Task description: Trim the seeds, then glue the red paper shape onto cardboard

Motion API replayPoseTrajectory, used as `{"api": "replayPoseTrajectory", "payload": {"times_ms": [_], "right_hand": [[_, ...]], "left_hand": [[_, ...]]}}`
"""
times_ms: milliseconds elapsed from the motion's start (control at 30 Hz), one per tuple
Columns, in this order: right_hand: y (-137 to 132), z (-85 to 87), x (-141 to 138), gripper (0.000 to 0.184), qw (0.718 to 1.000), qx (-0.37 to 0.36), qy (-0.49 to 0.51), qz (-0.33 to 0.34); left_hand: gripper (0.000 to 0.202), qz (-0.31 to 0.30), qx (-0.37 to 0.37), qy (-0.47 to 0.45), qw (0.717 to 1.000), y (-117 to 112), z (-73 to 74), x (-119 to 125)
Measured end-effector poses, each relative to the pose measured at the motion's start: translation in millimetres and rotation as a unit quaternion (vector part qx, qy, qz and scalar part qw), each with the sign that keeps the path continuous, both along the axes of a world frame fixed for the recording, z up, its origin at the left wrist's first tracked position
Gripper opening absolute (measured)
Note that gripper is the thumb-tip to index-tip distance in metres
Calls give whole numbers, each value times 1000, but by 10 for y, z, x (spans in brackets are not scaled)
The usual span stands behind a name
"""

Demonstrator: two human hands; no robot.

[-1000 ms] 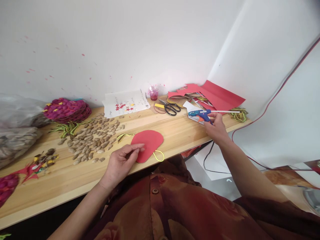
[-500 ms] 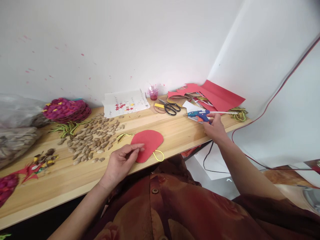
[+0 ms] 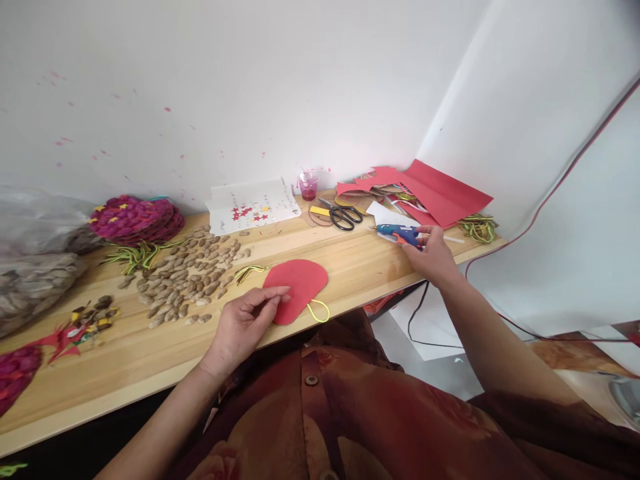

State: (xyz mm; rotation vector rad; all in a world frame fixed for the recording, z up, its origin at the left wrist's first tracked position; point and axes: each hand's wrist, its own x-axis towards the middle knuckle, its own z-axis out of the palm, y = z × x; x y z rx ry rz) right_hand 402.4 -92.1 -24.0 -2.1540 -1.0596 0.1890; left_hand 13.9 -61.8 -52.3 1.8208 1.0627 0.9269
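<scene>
My left hand [image 3: 243, 321] is closed in a pinch, its thumb and index finger together over the left edge of a red rounded card [image 3: 300, 283]. Whatever those fingertips hold, if anything, is hidden. A yellow cord loop [image 3: 320, 312] sticks out at the card's near side, and a green-yellow tassel [image 3: 250, 272] at its far left. On the right, my right hand [image 3: 434, 257] has its fingers round a blue glue gun [image 3: 400, 233], nozzle pointing left. A white glue stick [image 3: 455, 240] shows behind the hand. White paper [image 3: 383, 213] lies under the gun.
Black-handled scissors [image 3: 343, 215] and a pink-stained cup [image 3: 308, 185] stand near the wall. Red paper sheets [image 3: 445, 193] lie at the back right. Peanuts [image 3: 190, 273] spread across the left, beside stacked purple pieces [image 3: 135, 220] and plastic bags [image 3: 35, 287]. A cable [image 3: 411, 327] hangs below the table edge.
The glue gun has tipped in my right hand, its glue stick end dropping lower behind the fingers. My left hand and the red card have hardly moved.
</scene>
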Motion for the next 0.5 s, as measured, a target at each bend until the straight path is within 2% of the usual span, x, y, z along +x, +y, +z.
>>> {"api": "replayPoseTrajectory", "payload": {"times_ms": [200,300,400,500], "right_hand": [[-77,74,-88,61,999,-11,-36,14],[-105,82,-190,56,992,27,-118,35],[-146,74,-411,35,969,82,-190,132],[-215,54,-743,19,937,79,-160,299]], "left_hand": [[33,15,-16,-20,1000,11,-22,-1],[32,31,-33,-41,998,12,-4,-2],[30,41,-43,-58,997,3,30,7],[26,45,-38,-64,996,-13,67,10]]}}
